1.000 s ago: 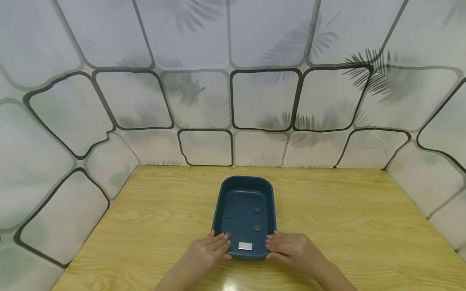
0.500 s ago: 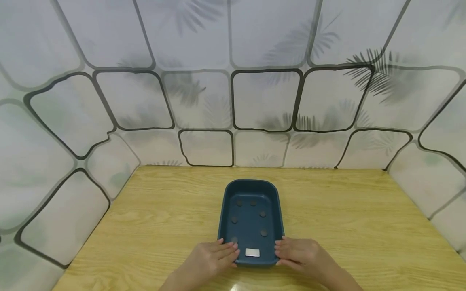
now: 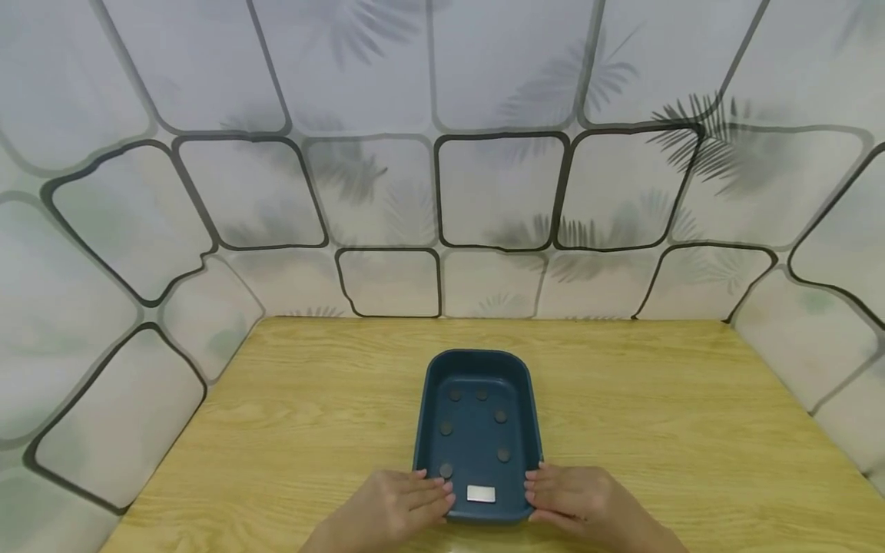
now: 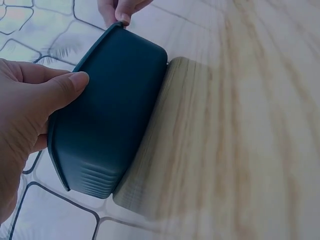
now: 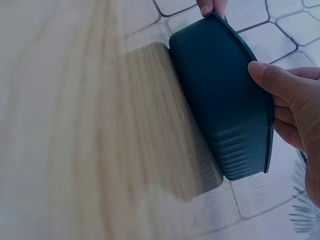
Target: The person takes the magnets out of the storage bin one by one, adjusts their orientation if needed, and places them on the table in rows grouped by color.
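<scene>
1. Nearer the person than a second ago on the wood-grain table (image 3: 311,399), we see the blue tray (image 3: 477,442), its near end between the hands.
2. The left hand (image 3: 404,503) grips its near left corner, thumb outside; the right hand (image 3: 584,498) holds the near right corner likewise.
3. Inside, we spot a pale rectangle (image 3: 481,494) and six smaller dark discs (image 3: 501,416).

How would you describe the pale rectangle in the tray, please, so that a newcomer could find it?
On the wood-grained table sits a dark blue tray, gripped near its closest corners by the left hand and right hand. Inside, at that near end, between the hands, lies the small rectangle. It alone is whitish and straight-edged; the six spots farther in are round and greyish.
</scene>
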Motion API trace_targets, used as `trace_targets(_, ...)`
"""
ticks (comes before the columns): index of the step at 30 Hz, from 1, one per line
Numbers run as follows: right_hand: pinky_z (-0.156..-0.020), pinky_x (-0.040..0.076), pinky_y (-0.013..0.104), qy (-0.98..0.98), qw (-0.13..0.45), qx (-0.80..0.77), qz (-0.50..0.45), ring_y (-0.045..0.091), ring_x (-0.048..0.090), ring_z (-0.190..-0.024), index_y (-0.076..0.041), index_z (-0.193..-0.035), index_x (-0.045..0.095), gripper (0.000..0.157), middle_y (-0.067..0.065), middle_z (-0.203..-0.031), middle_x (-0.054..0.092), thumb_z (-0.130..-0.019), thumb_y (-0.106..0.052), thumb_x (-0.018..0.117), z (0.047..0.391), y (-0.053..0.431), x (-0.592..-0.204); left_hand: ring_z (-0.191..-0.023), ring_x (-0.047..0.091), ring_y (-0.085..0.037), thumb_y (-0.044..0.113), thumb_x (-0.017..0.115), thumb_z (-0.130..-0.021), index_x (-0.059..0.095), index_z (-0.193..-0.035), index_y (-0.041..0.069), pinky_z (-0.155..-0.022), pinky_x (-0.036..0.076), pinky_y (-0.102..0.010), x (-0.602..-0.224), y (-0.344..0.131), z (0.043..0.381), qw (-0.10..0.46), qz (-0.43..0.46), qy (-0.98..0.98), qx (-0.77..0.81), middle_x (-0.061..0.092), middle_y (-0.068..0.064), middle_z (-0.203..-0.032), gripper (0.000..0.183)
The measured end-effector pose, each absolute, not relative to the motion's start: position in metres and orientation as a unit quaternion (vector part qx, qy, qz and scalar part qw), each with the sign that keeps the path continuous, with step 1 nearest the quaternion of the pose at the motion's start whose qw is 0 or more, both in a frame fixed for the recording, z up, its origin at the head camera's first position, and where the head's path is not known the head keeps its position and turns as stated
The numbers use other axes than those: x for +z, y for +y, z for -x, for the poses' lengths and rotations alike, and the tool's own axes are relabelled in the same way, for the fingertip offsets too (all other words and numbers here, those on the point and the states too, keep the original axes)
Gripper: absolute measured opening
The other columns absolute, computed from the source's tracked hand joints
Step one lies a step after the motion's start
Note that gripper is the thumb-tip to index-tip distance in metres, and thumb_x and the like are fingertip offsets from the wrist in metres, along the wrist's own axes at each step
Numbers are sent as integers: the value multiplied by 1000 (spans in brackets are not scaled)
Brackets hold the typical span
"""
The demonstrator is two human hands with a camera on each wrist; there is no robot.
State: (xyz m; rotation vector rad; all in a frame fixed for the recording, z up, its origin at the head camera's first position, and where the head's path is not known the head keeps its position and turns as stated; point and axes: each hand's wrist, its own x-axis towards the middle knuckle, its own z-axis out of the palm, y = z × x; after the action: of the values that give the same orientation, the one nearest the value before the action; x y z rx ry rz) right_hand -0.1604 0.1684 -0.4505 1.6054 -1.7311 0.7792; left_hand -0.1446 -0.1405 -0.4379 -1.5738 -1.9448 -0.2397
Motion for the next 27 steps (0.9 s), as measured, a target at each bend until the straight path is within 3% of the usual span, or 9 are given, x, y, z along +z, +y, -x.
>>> trace_targets(6, -79, 54, 24, -663, 314, 295, -612, 16, 71, -82, 0, -92, 74, 21, 9, -87, 73, -78, -15, 77, 155, 170, -451, -92, 67, -6, 21, 76, -79, 72, -103, 10, -84, 52, -22, -438, -142, 139, 278, 610, -734, -110, 71, -2, -101, 27)
trace_targets(10, -76, 56, 26, -655, 327, 279, -621, 16, 71, -81, -1, -90, 74, 23, 10, -86, 73, -79, -20, 77, 153, 170, -449, -90, 67, -5, 24, 79, -76, 74, -100, 12, -83, 52, -19, -439, -141, 136, 293, 614, -726, -105, 72, -1, -99, 28)
trace_targets(15, -69, 57, 27, -635, 400, 256, -609, 19, 71, -75, 1, -89, 73, 29, 10, -81, 72, -85, -28, 71, 150, 162, -438, -89, 67, -5, 25, 80, -75, 74, -99, 13, -83, 51, -18, -440, -140, 135, 298, 612, -725, -103, 72, 0, -98, 27)
trace_targets(19, -84, 54, 29, -643, 489, 254, -531, 24, 70, -67, 2, -82, 74, 30, 10, -75, 72, -88, -27, 68, 156, 152, -429, -90, 68, -5, 25, 79, -76, 74, -98, 13, -83, 51, -19, -440, -140, 135, 301, 614, -722, -103, 72, 0, -98, 26)
trace_targets(22, -95, 48, 33, -673, 519, 244, -467, 25, 69, -66, -1, -80, 75, 30, 8, -74, 72, -90, -27, 65, 164, 148, -427, -90, 67, -5, 25, 77, -78, 74, -99, 13, -83, 51, -18, -440, -141, 135, 302, 615, -722, -100, 72, 0, -99, 24)
trace_targets(27, -75, 56, 40, -707, 514, 225, -430, 23, 69, -68, -4, -83, 76, 32, 6, -75, 72, -90, -33, 64, 177, 144, -429, -92, 67, -4, 24, 73, -82, 74, -100, 14, -83, 51, -17, -440, -141, 133, 295, 615, -725, -99, 72, 2, -99, 21)
